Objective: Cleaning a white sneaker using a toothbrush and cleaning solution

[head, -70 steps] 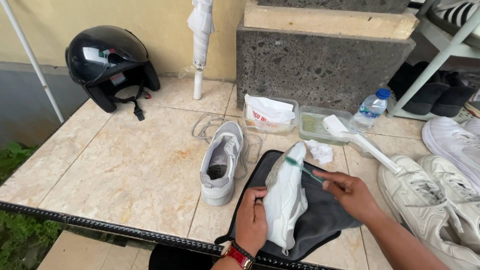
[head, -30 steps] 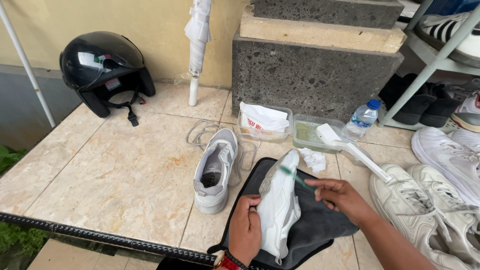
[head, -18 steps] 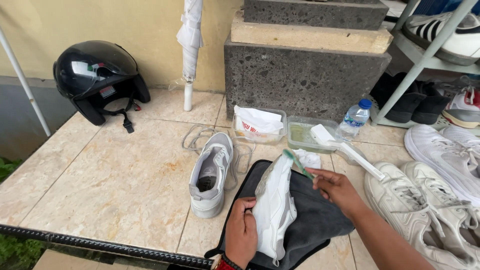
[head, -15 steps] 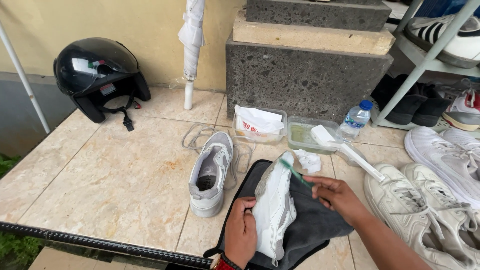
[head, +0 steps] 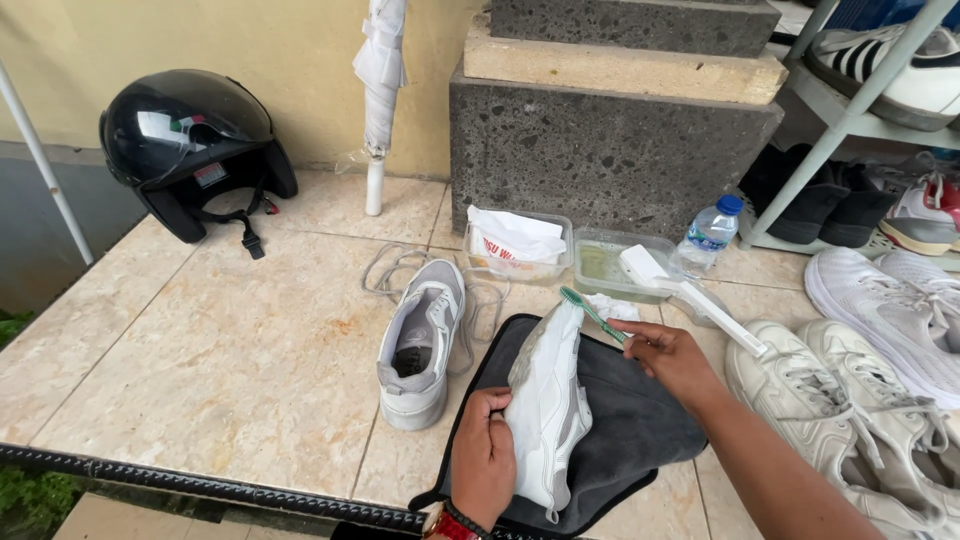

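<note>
The left hand [head: 487,455] grips a white shoe [head: 548,405] by its side, holding it on edge over a dark grey cloth [head: 635,430] spread on the tiled floor [head: 220,350]. The right hand [head: 672,358] is closed around a green toothbrush [head: 592,312], whose head touches the far end of the shoe. Just left of the cloth lies a second grey shoe [head: 420,345] with loose laces [head: 385,272]. Farther off stand two clear tubs [head: 575,258] and a small water bottle [head: 708,234].
</note>
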